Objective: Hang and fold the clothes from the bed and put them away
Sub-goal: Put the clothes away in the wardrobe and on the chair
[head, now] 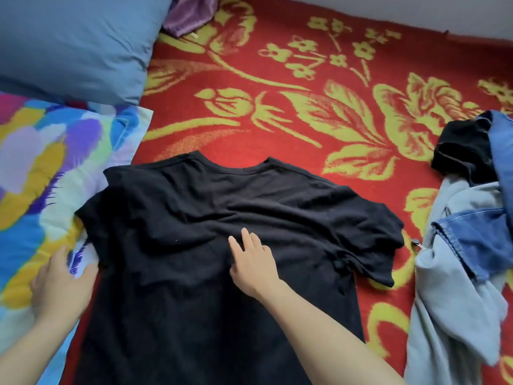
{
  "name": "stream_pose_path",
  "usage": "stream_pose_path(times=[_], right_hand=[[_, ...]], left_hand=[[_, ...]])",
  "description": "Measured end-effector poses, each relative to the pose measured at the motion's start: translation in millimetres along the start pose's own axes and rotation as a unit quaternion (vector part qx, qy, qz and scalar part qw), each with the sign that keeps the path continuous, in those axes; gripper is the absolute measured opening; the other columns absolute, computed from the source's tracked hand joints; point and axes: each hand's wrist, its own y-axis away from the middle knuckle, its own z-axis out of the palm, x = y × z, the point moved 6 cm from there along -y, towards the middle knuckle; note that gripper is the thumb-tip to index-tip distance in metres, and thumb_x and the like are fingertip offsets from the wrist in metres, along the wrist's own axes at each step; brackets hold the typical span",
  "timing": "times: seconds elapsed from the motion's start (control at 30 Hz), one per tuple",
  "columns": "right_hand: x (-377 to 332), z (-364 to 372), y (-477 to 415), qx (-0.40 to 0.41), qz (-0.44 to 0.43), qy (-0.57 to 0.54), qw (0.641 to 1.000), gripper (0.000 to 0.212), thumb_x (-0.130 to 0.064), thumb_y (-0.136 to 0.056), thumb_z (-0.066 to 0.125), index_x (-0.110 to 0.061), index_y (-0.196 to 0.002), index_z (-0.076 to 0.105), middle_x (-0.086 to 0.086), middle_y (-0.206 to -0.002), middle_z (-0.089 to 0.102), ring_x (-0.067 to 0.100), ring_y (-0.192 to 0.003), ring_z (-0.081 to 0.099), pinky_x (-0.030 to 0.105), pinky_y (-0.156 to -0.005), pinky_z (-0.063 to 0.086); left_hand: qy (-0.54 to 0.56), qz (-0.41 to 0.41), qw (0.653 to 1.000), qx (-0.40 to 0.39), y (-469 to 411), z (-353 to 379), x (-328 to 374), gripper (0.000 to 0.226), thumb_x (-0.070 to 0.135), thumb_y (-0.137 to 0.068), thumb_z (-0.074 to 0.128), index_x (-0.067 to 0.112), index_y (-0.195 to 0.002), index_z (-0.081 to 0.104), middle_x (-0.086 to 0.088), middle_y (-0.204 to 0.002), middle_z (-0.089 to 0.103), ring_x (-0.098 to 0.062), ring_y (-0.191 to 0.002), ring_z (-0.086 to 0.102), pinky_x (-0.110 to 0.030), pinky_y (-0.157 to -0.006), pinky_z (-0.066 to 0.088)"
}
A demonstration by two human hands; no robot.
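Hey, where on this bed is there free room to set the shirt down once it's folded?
Widest bare patch: the red floral blanket beyond the collar of the black T-shirt, between the blue pillow and the clothes pile at right. A narrow strip lies between the shirt's sleeve and that pile. Crowded at left, where the shirt overlaps the multicoloured pillow.

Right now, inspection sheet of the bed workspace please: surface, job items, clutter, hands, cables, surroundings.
Surface: red floral blanket, lying flat.
Job's things: black T-shirt spread out, wrinkled; clothes pile at right, unfolded.
Clutter: blue pillow, patterned pillow, purple cloth beyond them.
Hands: right hand flat on T-shirt's middle; left hand at its left edge, grip unclear.
Cables: nothing seen.
Surroundings: pale wall behind the bed.
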Motion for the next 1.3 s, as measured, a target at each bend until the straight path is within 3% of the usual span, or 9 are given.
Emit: stream_pose_path(times=[0.23,0.37,0.47,0.63,0.73,0.9,1.0,1.1,1.3], right_hand=[[-27.3,30.7,-14.9,-0.114,0.007,0.011,0.993,0.071,-0.035,-0.093,0.046,-0.042,-0.148,0.002,0.009,-0.155,-0.022,0.035,-0.143,-0.016,0.051,-0.113,0.013],[-25.8,27.9,-19.9,-0.156,0.008,0.012,0.988,0.068,-0.050,-0.092,0.043,-0.044,-0.147,0.003,0.007,-0.156,-0.022,0.034,-0.143,-0.015,0.049,-0.112,0.020],[-25.9,23.8,-22.9,-0.185,0.012,-0.007,0.983,0.069,-0.058,-0.091,0.040,-0.045,-0.147,0.002,0.004,-0.156,-0.023,0.032,-0.143,-0.017,0.047,-0.113,0.022],[-24.4,19.6,-24.2,-0.220,0.022,-0.043,0.974,0.068,-0.064,-0.089,0.036,-0.046,-0.146,0.004,0.000,-0.156,-0.023,0.027,-0.143,-0.020,0.044,-0.114,0.019],[-23.4,22.8,-22.9,-0.218,0.023,-0.039,0.975,0.069,-0.066,-0.089,0.036,-0.047,-0.146,0.002,-0.002,-0.155,-0.025,0.026,-0.143,-0.022,0.043,-0.113,0.021],[-22.5,27.7,-23.1,-0.211,0.025,-0.030,0.977,0.071,-0.068,-0.087,0.035,-0.048,-0.146,0.001,-0.002,-0.154,-0.027,0.026,-0.142,-0.023,0.042,-0.113,0.021],[-21.5,28.2,-23.0,-0.209,0.028,-0.037,0.977,0.070,-0.069,-0.087,0.035,-0.050,-0.145,0.001,-0.003,-0.154,-0.027,0.025,-0.142,-0.023,0.042,-0.113,0.020],[-21.8,29.3,-22.7,-0.208,0.028,-0.026,0.977,0.071,-0.069,-0.086,0.035,-0.050,-0.145,-0.002,-0.002,-0.154,-0.028,0.026,-0.142,-0.024,0.041,-0.114,0.019],[-21.9,29.7,-22.7,-0.208,0.036,-0.025,0.977,0.071,-0.069,-0.086,0.035,-0.050,-0.145,-0.002,-0.003,-0.154,-0.028,0.025,-0.142,-0.024,0.041,-0.114,0.021]], left_hand=[[0.008,-0.021,0.999,-0.034,0.4,-2.7,9.1,0.039,0.016,-0.091,0.055,0.004,-0.128,0.053,-0.022,-0.128,0.053,-0.037,-0.116,0.049,-0.045,-0.093,0.038],[0.124,-0.075,0.988,-0.054,-12.6,2.9,17.0,0.041,0.017,-0.095,0.052,0.003,-0.134,0.047,-0.017,-0.136,0.050,-0.034,-0.123,0.047,-0.040,-0.099,0.036],[0.305,-0.176,0.929,-0.114,-23.2,17.8,23.4,0.036,0.019,-0.097,0.051,0.004,-0.130,0.049,-0.012,-0.134,0.053,-0.026,-0.117,0.054,-0.035,-0.102,0.039],[0.416,-0.259,0.866,-0.095,-46.3,21.9,31.2,0.032,0.026,-0.093,0.057,0.013,-0.122,0.055,-0.003,-0.111,0.060,-0.018,-0.086,0.058,-0.026,-0.076,0.044],[0.371,-0.284,0.877,-0.111,-56.9,20.9,41.7,0.020,0.039,-0.087,0.064,0.020,-0.093,0.059,0.001,-0.086,0.058,-0.011,-0.054,0.040,-0.020,-0.046,0.029],[0.242,-0.174,0.954,-0.041,-72.5,10.4,64.7,0.034,0.015,-0.086,0.065,0.010,-0.059,0.045,-0.010,-0.058,0.039,-0.026,-0.054,0.030,-0.027,-0.052,0.028],[0.199,-0.053,0.973,0.106,-78.7,-29.3,68.1,0.027,0.014,-0.088,0.054,0.008,-0.063,0.043,-0.019,-0.065,0.045,-0.035,-0.067,0.038,-0.037,-0.062,0.034],[0.178,-0.039,0.958,0.220,-71.7,-69.0,27.5,0.020,0.018,-0.094,0.047,0.001,-0.090,0.055,-0.028,-0.097,0.059,-0.038,-0.090,0.054,-0.042,-0.080,0.041],[0.161,-0.133,0.963,0.169,-66.7,-60.5,-31.9,0.018,0.007,-0.089,0.049,0.001,-0.101,0.061,-0.025,-0.109,0.061,-0.042,-0.101,0.056,-0.047,-0.088,0.044]])
